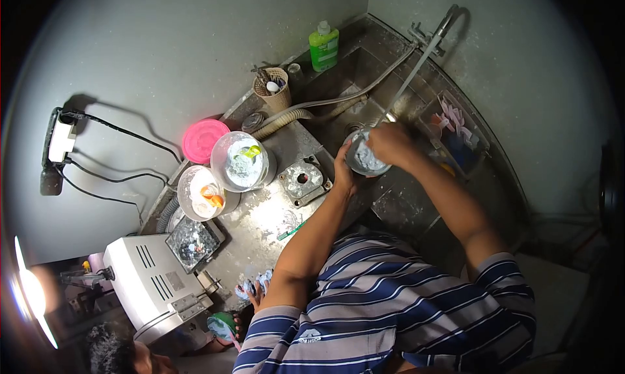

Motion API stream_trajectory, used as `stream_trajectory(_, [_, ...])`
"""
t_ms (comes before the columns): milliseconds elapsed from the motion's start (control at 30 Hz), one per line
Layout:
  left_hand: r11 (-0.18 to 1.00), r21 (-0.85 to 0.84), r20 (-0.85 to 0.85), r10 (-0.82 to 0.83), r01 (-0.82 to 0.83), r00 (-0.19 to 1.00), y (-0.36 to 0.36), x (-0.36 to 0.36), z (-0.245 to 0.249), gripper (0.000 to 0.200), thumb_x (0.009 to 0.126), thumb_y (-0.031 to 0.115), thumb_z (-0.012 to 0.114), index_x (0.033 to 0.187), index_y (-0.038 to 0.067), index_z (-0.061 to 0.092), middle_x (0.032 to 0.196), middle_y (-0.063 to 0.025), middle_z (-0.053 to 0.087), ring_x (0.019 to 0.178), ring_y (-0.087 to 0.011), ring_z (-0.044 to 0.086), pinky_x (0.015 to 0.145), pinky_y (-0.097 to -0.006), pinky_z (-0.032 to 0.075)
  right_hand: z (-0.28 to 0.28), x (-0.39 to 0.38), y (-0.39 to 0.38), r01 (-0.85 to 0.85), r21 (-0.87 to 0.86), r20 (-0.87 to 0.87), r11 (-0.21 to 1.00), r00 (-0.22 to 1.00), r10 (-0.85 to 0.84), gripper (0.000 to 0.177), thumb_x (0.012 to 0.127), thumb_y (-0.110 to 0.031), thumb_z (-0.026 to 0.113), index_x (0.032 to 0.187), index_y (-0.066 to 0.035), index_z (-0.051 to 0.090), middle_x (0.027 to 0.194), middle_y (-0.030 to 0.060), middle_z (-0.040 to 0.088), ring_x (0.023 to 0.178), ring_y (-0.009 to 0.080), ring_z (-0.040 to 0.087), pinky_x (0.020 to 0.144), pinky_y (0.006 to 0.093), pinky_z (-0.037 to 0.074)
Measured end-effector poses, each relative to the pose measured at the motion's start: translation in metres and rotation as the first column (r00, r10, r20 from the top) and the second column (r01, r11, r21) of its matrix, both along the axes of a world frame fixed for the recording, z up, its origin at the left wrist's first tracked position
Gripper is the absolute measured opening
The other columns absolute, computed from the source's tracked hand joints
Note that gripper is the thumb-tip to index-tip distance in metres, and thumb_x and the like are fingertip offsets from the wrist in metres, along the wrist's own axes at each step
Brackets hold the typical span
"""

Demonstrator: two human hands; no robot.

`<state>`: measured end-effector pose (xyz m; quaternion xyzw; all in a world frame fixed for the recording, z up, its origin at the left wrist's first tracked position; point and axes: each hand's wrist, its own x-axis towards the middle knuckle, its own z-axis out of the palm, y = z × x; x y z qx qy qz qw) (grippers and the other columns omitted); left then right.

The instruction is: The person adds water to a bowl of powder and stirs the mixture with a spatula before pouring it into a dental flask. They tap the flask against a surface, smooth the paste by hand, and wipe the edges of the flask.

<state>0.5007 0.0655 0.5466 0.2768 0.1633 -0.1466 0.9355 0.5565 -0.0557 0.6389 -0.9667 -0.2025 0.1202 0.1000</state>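
Observation:
My left hand [344, 169] grips the near-left rim of a round bowl [359, 158] over the sink. My right hand [390, 143] is at the bowl's right side, its fingers curled down over a pale bluish-white mass [368, 156] inside. Whatever those fingers hold is too hidden to make out. A pale straight streak, water or a thin tube, runs from the tap [445, 26] down to the bowl.
Left of the sink stand two tubs of powder [242, 160] [202, 192] with scoops, a pink lid [206, 141] and a square metal block [305, 180]. A green bottle [324, 48] is behind. At lower left, a co-worker's hand holds a green bowl [222, 326] beside a white machine [153, 279].

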Motion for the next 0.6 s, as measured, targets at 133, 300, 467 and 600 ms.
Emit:
stream_trajectory(133, [1.0,-0.027,-0.05,-0.007,0.006,0.999,0.001,0.0,0.01,0.051,0.091,0.047,0.05,0.124,0.009,0.057,0.123,-0.0095,0.062,0.114,-0.0278,0.057,0.1,-0.0451,0.042,0.002,-0.02,-0.001,-0.384,-0.267,-0.025,0.884,0.92,0.392,0.013,0.077,-0.019,0.072,0.078,-0.007,0.074,0.074,0.0152,0.069,0.079,0.0309,0.07,0.069,0.0395,0.054])
stream_trajectory(300, [0.978,0.101,-0.01,-0.184,0.184,0.983,-0.001,0.0,0.009,0.064,0.091,0.059,0.049,0.131,0.01,0.054,0.127,-0.0099,0.06,0.118,-0.0287,0.056,0.101,-0.0497,0.041,-0.006,0.019,-0.008,-0.601,-0.197,0.46,0.774,0.641,0.614,0.012,0.072,-0.015,0.062,0.066,-0.009,0.071,0.07,0.0121,0.068,0.072,0.0273,0.068,0.064,0.0429,0.051])
stream_trajectory(467, [0.966,0.092,0.003,-0.241,0.24,0.97,0.019,0.019,0.005,0.066,0.09,0.063,0.046,0.129,0.011,0.055,0.124,-0.0097,0.062,0.112,-0.0298,0.059,0.081,-0.054,0.052,-0.009,0.019,-0.036,-0.333,-0.321,0.24,0.887,0.877,0.416,0.012,0.078,-0.013,0.062,0.079,-0.007,0.072,0.085,0.0138,0.068,0.083,0.0295,0.067,0.073,0.0415,0.05])
stream_trajectory(600, [0.971,0.113,0.016,-0.214,0.211,0.977,0.006,0.025,-0.012,0.061,0.091,0.06,0.046,0.125,0.011,0.057,0.12,-0.0096,0.064,0.11,-0.0302,0.061,0.073,-0.052,0.054,0.005,-0.007,-0.017,-0.293,-0.356,0.003,0.887,0.949,0.315,0.017,0.076,-0.021,0.066,0.08,-0.006,0.073,0.08,0.019,0.07,0.079,0.0331,0.07,0.071,0.0449,0.052])
